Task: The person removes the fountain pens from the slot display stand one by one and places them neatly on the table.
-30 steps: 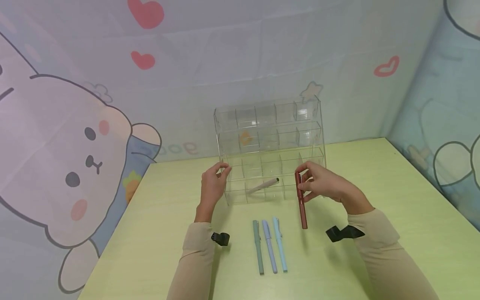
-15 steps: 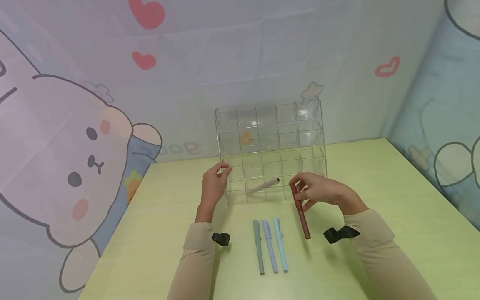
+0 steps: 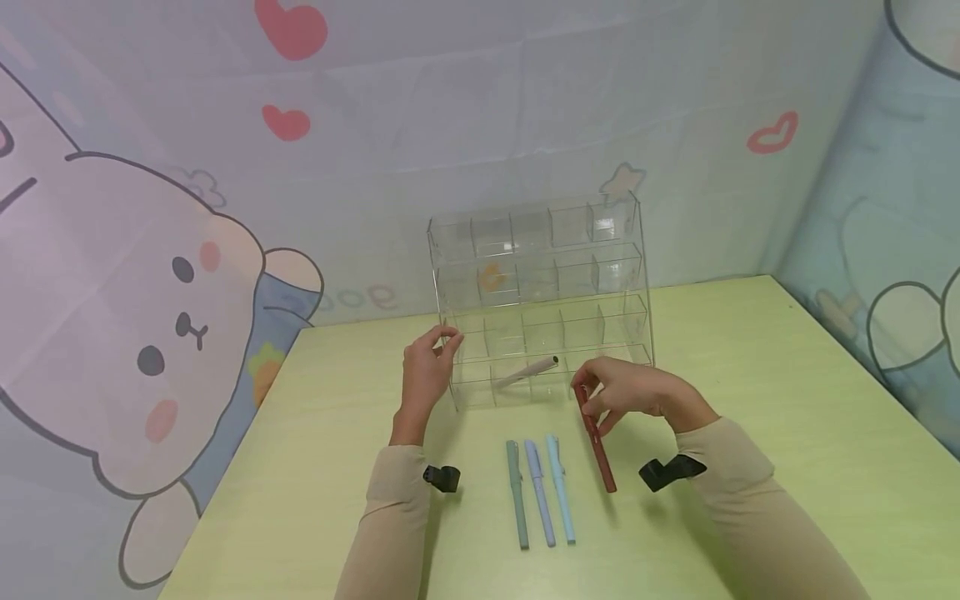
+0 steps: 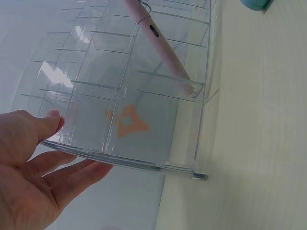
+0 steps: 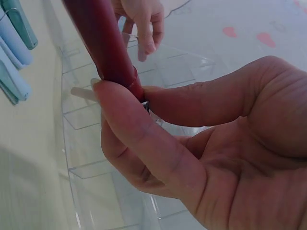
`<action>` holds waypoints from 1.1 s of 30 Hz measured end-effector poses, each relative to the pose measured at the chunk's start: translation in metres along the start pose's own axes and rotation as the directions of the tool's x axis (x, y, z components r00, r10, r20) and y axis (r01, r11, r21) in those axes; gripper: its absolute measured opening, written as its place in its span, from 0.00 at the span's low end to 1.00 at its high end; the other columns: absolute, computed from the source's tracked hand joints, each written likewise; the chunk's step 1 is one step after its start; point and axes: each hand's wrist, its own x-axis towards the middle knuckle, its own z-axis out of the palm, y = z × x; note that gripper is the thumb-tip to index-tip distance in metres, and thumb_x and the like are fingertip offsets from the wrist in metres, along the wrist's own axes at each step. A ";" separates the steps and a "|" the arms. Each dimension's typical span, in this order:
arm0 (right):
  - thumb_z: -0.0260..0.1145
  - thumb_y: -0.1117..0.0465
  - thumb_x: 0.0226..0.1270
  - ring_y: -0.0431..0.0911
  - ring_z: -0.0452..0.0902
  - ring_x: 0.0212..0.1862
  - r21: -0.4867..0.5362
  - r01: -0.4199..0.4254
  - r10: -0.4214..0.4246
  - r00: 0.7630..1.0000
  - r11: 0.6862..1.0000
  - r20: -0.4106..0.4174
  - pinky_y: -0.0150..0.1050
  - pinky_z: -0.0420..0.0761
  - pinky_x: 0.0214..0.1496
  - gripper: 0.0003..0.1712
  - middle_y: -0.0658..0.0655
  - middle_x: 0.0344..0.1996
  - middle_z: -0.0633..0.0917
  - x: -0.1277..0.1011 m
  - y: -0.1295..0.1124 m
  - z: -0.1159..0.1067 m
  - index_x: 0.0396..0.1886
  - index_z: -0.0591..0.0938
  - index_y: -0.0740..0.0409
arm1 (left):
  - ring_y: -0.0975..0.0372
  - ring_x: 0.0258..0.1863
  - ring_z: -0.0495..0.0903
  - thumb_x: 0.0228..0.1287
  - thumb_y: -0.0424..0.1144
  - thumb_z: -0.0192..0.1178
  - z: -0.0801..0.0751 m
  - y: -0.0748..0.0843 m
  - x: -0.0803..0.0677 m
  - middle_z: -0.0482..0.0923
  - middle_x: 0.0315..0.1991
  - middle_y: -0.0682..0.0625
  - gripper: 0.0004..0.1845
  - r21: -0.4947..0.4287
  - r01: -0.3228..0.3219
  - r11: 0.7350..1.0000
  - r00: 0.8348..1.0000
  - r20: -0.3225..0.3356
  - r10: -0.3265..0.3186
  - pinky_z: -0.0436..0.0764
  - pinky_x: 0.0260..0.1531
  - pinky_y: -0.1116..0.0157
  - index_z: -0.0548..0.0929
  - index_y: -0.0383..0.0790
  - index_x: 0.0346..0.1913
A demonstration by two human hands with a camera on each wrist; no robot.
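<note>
- Head view: we see a yellow-green bench (image 3: 750, 358) carrying a clear acrylic organizer (image 3: 536, 300) of four stepped rows of small compartments, set toward the far edge in front of a cartoon backdrop (image 3: 150, 275) with a rabbit and hearts.
- In the lowest row of the organizer lies a pale pink pen (image 3: 528, 372), tilted; from the left wrist view it leans across a divider with one end resting at the front wall.
- On the bench just in front of the organizer we count three pens side by side, nearly parallel: a grey-green pen (image 3: 516, 493), a lavender pen (image 3: 538, 492) and a light blue pen (image 3: 559, 488). They lie between our two forearms, apart from both hands.
- A black strap end shows at each wrist, over beige sleeves.
- Our left hand (image 3: 426, 372) rests at the left end of the organizer; in the left wrist view its fingers are nearly straight, thumb against the side wall and the other fingers beneath the edge, curled round nothing.
- Our right hand (image 3: 626, 390) is clamped on a dark red pen (image 3: 596, 438): the right wrist view shows thumb and forefinger pinching it near its upper end.
- The dark red pen hangs slanted from that hand, its upper end just before the lower right compartments of the organizer, its lower end close above the bench, just right of the light blue pen. We cannot tell whether its tip touches the bench.
</note>
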 end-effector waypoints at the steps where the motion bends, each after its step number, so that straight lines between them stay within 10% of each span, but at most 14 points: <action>1: 0.60 0.79 0.67 0.55 0.80 0.41 -0.001 -0.003 0.003 1.000 1.000 0.001 0.48 0.87 0.39 0.25 0.72 0.49 0.73 0.001 0.001 0.001 0.62 0.66 0.78 | 0.42 0.48 0.84 0.72 0.42 0.63 0.000 0.000 0.000 0.82 0.56 0.38 0.10 -0.001 0.001 1.000 1.000 0.002 -0.001 0.82 0.50 0.47 0.87 0.39 0.45; 33: 0.63 0.81 0.59 0.55 0.87 0.33 -0.089 -0.093 0.099 0.993 0.992 0.063 0.45 0.87 0.36 0.20 0.67 0.36 0.79 0.029 0.023 0.036 0.53 0.73 0.79 | 0.41 0.50 0.83 0.73 0.43 0.61 0.000 -0.001 0.000 0.82 0.56 0.39 0.11 0.003 -0.003 1.000 1.000 0.012 0.003 0.82 0.51 0.48 0.86 0.38 0.46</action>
